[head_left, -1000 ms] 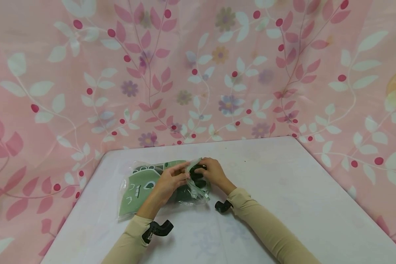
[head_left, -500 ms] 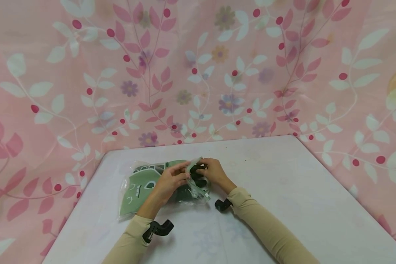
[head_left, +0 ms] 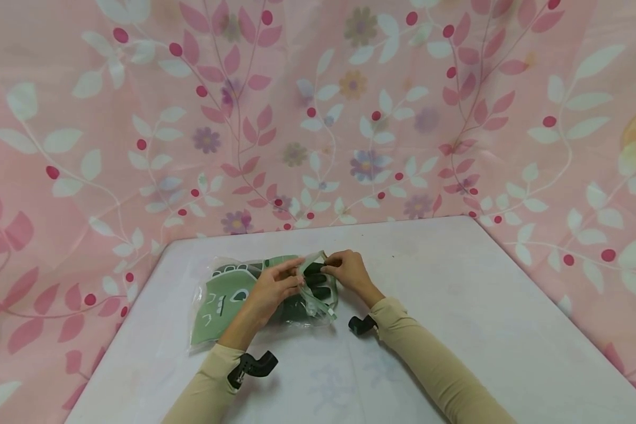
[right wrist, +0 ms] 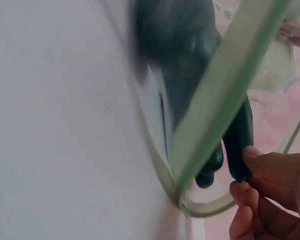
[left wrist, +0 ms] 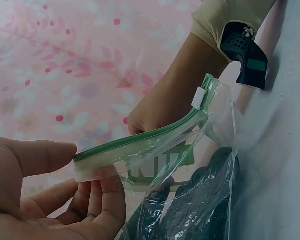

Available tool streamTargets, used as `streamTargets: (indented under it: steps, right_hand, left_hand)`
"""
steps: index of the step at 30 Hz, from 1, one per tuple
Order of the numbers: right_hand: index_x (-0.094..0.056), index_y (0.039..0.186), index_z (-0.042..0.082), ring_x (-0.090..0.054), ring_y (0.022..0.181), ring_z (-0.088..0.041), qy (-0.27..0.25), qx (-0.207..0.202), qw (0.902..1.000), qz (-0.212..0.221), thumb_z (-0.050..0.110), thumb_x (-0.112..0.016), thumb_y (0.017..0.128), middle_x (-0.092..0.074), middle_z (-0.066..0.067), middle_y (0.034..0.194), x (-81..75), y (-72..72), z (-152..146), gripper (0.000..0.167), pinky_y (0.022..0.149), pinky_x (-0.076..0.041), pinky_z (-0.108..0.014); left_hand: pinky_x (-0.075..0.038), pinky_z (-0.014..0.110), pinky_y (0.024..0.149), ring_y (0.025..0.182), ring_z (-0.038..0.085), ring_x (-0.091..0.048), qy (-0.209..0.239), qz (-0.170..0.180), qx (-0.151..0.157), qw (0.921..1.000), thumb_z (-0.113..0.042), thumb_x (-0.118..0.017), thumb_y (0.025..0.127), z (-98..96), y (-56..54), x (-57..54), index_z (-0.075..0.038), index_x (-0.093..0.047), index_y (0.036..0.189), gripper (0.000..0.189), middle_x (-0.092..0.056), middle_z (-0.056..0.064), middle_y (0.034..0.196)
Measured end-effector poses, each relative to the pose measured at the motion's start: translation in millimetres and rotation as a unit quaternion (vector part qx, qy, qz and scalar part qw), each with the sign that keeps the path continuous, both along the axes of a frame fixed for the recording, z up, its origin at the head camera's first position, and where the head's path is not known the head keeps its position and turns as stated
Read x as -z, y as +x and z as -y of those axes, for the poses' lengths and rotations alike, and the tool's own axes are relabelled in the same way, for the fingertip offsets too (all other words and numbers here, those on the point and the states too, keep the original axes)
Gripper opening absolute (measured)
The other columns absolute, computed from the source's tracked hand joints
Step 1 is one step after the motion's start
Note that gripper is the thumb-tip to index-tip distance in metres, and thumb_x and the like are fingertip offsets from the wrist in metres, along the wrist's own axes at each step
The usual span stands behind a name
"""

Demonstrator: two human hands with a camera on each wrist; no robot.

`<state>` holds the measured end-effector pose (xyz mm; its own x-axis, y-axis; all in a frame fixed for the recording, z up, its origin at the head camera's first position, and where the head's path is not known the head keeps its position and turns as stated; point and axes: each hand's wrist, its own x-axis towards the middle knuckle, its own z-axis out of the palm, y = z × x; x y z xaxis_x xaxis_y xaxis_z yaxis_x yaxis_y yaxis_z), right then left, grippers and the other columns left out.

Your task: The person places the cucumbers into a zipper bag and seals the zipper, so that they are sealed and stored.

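A clear zip bag (head_left: 217, 312) with a green cartoon-face print lies on its side on the table, mouth to the right. Its green zip strip (left wrist: 135, 140) carries a white slider (left wrist: 198, 98). My left hand (head_left: 269, 292) pinches the bag's rim between thumb and fingers. Inside are several glossy dark green pieces (left wrist: 210, 200), long and finger-like. At the open mouth, my right hand (head_left: 348, 272) pinches the rounded tip of one dark green finger-shaped piece (right wrist: 238, 142) between thumb and fingertips. The other end of that piece is hidden behind the zip strip.
A white-covered table (head_left: 456, 330) bears the bag near its middle left. Behind it hangs a pink floral cloth (head_left: 318, 118). Black camera mounts (head_left: 252, 368) sit at both wrists.
My right hand has drawn slightly right, away from the bag's mouth, and the dark green piece in its fingertips shows more. The left hand keeps its place on the rim.
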<state>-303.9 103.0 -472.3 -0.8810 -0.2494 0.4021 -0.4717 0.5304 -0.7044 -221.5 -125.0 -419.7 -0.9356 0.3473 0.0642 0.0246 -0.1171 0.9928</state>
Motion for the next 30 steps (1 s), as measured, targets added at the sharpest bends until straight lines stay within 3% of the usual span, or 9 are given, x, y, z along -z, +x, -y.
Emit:
streamTargets:
  steps: [10, 18, 30]
  right_hand:
    - [-0.081, 0.102, 0.003, -0.072, 0.085, -0.021, -0.029, -0.004, 0.9995, 0.012, 0.006, -0.082, 0.090, -0.077, -0.005, 0.095, 0.8, 5.1, 7, 0.013, 0.074, -0.058, -0.038]
    - [-0.081, 0.106, 0.004, -0.072, 0.089, -0.021, 0.001, -0.010, 0.9997, 0.023, 0.007, -0.081, 0.091, -0.077, -0.004, 0.096, -0.2, 0.9, -4, 0.015, 0.082, -0.057, -0.040]
    - [-0.081, 0.106, 0.005, -0.071, 0.092, -0.021, 0.002, -0.004, 0.9994, 0.034, 0.009, -0.080, 0.092, -0.076, -0.002, 0.096, -7.1, -4.9, -24, 0.014, 0.085, -0.056, -0.043]
  left_hand:
    - [-0.053, 0.033, 0.089, 0.099, 0.022, -0.061, 0.006, 0.012, -0.003, 0.9999, -0.001, -0.060, 0.104, -1.0, 1.5, 1.6, 0.000, -0.049, 0.153, 0.050, -0.055, 0.011, 0.111]
    - [-0.052, 0.034, 0.089, 0.100, 0.022, -0.061, 0.002, 0.012, -0.005, 0.9999, -0.001, -0.059, 0.104, -1.0, 2.4, 2.0, 0.001, -0.048, 0.153, 0.050, -0.055, 0.011, 0.112]
    - [-0.053, 0.032, 0.087, 0.101, 0.022, -0.061, 0.007, 0.009, -0.005, 0.9999, -0.001, -0.061, 0.104, -1.2, 2.2, -2.2, 0.002, -0.049, 0.152, 0.049, -0.053, 0.009, 0.111]
